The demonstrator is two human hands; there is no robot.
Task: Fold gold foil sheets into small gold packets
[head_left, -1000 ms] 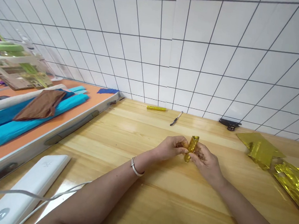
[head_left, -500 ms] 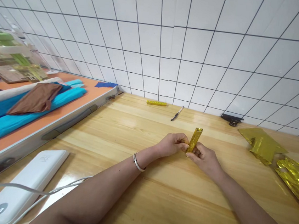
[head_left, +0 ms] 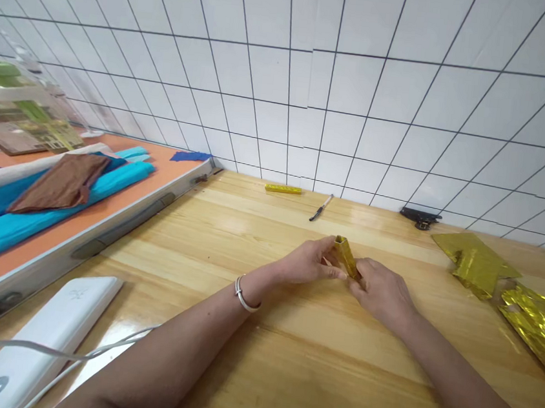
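A short, hollow gold foil tube (head_left: 346,258) is held between my hands above the wooden table. It leans to the left, with its open upper end showing. My left hand (head_left: 312,261), wearing a silver bracelet at the wrist, has its fingers against the tube's upper part and its thumb stretched beneath. At the lower end, my right hand (head_left: 382,292) grips the tube with closed fingers. Part of that end is hidden by the right fingers. A second gold foil piece (head_left: 283,189), long and narrow, lies by the wall.
Beside the second piece lies a pen (head_left: 321,208). A black stapler-like object (head_left: 420,218) rests against the tiled wall. Gold foil sheets (head_left: 475,261) lie at the right. On the left are a white power bank (head_left: 43,342) with cables and an orange surface (head_left: 168,172) bearing folded coloured paper.
The gold tube has tipped from leaning right to leaning left. My left fingers have moved up to its upper part, and my right hand stays at the lower end.
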